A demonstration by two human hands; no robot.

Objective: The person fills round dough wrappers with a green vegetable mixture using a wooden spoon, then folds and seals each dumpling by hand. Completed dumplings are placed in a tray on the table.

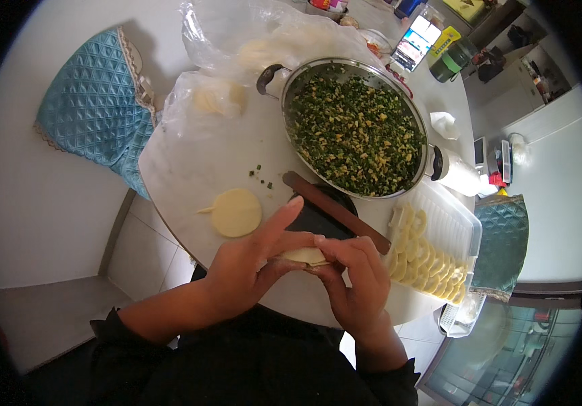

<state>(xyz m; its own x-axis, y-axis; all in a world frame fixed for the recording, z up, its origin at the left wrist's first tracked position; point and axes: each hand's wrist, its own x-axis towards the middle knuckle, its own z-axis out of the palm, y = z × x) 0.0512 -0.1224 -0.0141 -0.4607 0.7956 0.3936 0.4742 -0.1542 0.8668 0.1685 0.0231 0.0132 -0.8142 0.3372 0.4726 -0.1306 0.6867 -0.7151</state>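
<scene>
A folded dumpling is held between my two hands above the near edge of the table. My left hand supports it from the left, thumb below and index finger behind. The fingertips of my right hand pinch its right end. Just beyond lies a brown wooden stick, resting across a dark round plate or tray. On the table to the left is a flat round dough wrapper with a small tail of dough. Behind stands a two-handled steel pan of chopped greens and yellow bits.
At right, a clear plastic tray holds rows of shaped dumplings. Plastic bags with dough lie at the back left. A lit phone, a green-banded jar and a crumpled tissue are beyond the pan. Quilted chairs flank the table.
</scene>
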